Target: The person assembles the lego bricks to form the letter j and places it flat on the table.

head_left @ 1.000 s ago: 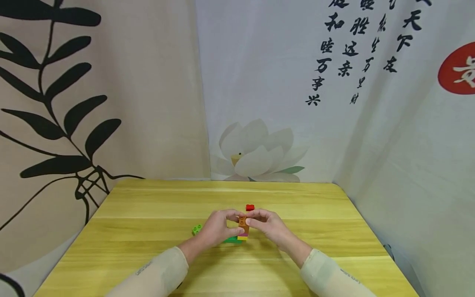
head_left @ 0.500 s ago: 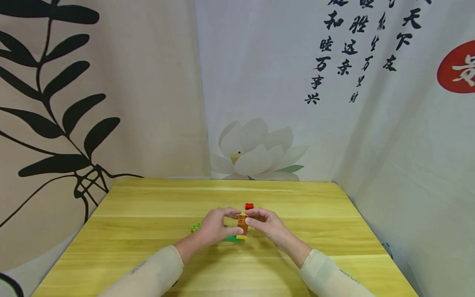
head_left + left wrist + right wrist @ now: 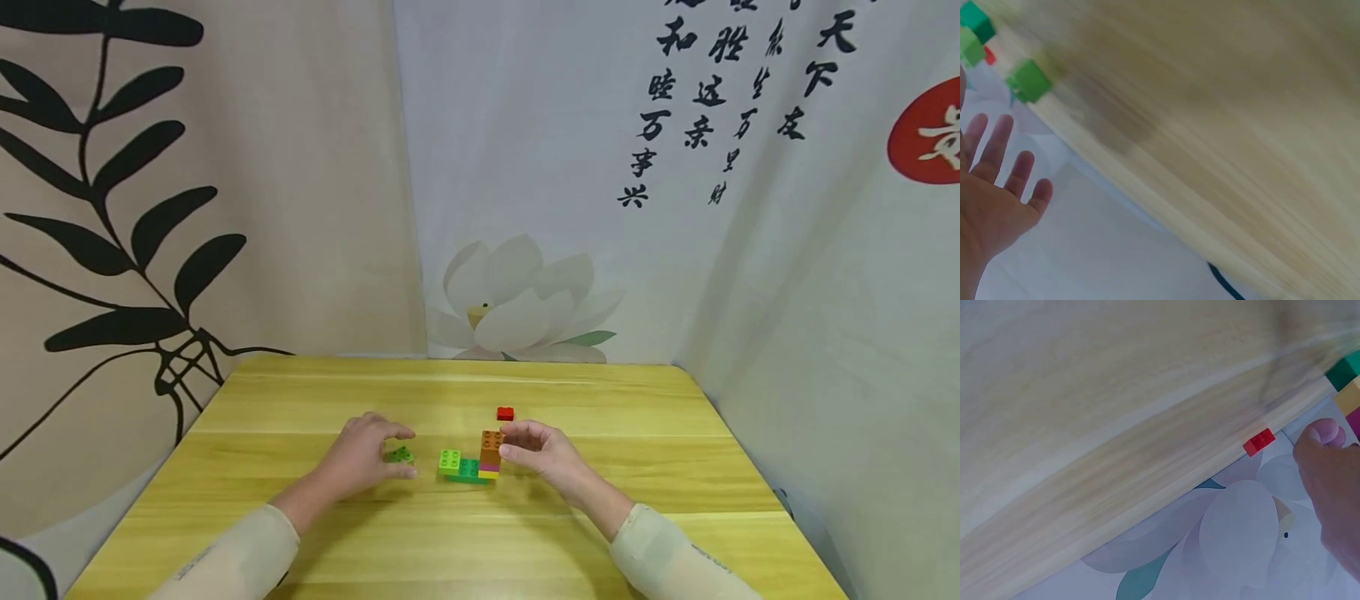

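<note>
On the table a small build of toy building bricks combines a dark green base brick (image 3: 468, 471), a light green brick (image 3: 449, 461) at its left, and a right-hand stack with yellow, magenta and an orange brick (image 3: 491, 446) on top. My right hand (image 3: 551, 458) holds the orange brick's right side between thumb and fingers. To the left, my left hand (image 3: 356, 458) is spread around a loose green brick (image 3: 400, 455), thumb and fingers apart. The left wrist view shows that loose brick (image 3: 1030, 81) beyond the extended fingers; contact cannot be made out.
A red brick (image 3: 506, 413) lies behind the orange stack, towards the far side of the wooden table (image 3: 600, 533). Behind the table's back edge hangs a printed curtain (image 3: 337, 208) with a lotus and writing.
My left hand has let go of the build and moved left to the loose green brick, uncovering the light green brick. The right hand has stayed at the orange brick.
</note>
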Tool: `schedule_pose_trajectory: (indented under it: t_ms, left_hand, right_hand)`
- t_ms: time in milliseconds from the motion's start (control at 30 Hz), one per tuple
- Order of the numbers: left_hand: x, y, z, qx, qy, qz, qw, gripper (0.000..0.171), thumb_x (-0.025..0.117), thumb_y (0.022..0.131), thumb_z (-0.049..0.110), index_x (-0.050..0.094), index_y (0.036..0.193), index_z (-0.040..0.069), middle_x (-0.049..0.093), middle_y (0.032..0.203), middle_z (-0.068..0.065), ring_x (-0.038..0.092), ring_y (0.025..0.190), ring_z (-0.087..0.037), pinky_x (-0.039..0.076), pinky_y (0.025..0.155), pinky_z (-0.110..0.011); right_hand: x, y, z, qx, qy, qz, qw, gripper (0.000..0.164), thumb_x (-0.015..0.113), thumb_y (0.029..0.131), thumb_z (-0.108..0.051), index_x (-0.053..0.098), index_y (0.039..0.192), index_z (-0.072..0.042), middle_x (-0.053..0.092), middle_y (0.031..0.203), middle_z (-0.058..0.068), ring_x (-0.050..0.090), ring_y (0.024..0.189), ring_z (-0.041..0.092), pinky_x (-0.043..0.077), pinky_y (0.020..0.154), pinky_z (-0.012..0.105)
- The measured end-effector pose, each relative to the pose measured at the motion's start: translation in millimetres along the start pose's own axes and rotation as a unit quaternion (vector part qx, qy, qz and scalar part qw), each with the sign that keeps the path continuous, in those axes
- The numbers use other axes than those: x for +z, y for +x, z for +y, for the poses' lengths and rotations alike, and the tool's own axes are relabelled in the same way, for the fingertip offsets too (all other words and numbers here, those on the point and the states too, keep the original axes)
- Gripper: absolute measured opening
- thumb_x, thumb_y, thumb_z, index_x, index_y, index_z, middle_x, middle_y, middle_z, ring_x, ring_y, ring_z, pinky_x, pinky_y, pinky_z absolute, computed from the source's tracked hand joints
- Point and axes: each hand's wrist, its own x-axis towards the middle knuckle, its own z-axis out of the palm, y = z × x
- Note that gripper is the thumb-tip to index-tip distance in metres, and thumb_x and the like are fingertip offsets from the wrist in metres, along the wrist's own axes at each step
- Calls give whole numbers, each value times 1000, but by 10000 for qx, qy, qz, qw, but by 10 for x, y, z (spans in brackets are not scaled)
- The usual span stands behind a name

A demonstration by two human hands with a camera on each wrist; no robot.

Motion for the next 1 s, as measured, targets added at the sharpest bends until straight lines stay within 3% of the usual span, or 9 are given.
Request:
schedule_pose_trajectory:
  t_ms: [100,233,367,533,700,1000]
  left_hand:
    - [-25,-54,-83,-13,378,-85,9992,62,95,75,47,78,125,16,78,125,-4,63,125,-34,45,109,-61]
    - [-22,-90,-124,-96,533,-176,9984,63,97,73,45,78,126,15,78,125,-4,62,125,-33,43,113,-63]
    - [10,-69,-155,-76,515,-324,9981,65,95,77,39,74,134,17,76,132,-5,60,131,-36,40,118,-64]
    - [31,-22,-177,196,620,-516,9965,62,90,83,24,69,142,21,72,143,-4,54,143,-45,39,119,-67]
    - [30,-7,-170,329,608,-512,9963,51,89,84,13,76,133,22,77,133,-1,59,137,-42,40,118,-67]
    - [83,7,-184,268,321,-406,9983,34,91,85,18,81,117,16,80,117,0,69,118,-28,50,110,-59]
  right_hand:
    - [-8,1,-3,-10,-36,-8,10000,49,81,97,-34,68,139,-13,69,134,8,64,118,18,56,107,45]
    - [-17,0,-9,-7,-42,-6,10000,48,81,97,-34,68,139,-13,69,134,8,64,117,17,57,106,45]
    - [-20,-4,-11,17,-22,8,10000,47,81,97,-33,69,138,-13,70,132,7,64,117,18,57,105,43]
    - [-10,-17,-14,36,-18,-4,10000,47,81,98,-32,68,138,-12,69,133,9,64,116,18,57,103,38]
    - [2,-14,-8,59,0,-34,10000,48,81,98,-32,68,138,-11,68,136,10,63,117,16,57,102,34]
    - [-5,-7,5,43,13,-61,10000,48,80,99,-32,67,139,-10,68,135,11,63,116,16,57,99,31]
